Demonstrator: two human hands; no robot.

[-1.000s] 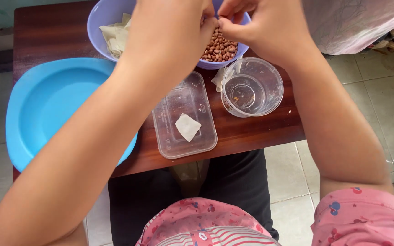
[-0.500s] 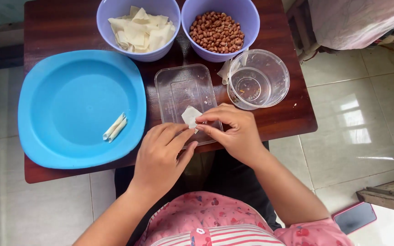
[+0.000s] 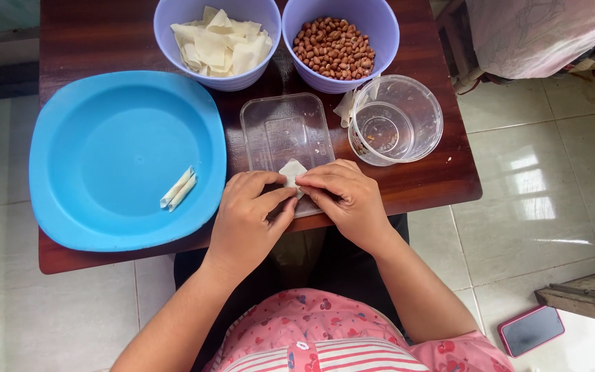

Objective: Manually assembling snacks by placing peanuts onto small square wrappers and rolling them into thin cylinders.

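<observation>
A: What is lying at the far left?

B: A blue plate is sitting on the dark worktop, and two thin rolled wrappers are lying side by side near its right rim.

A: And behind it?

B: A lilac bowl of wrapper pieces is standing at the back, with a second lilac bowl of peanuts just to its right.

A: What are the hands doing?

B: The left hand is resting at the near edge of a clear tray, its fingers curling in and pinching a small white wrapper. The right hand is meeting it from the other side, its fingers closing on the same wrapper. Fingertips of both hands are almost touching.

A: Where exactly is that wrapper?

B: It is lying at the near end of the tray, partly hidden by the fingers, in the middle of the worktop's front edge.

A: Anything further right?

B: A round clear tub is standing just beside the tray, touching the peanut bowl. A pink phone is lying on the tiled floor.
</observation>
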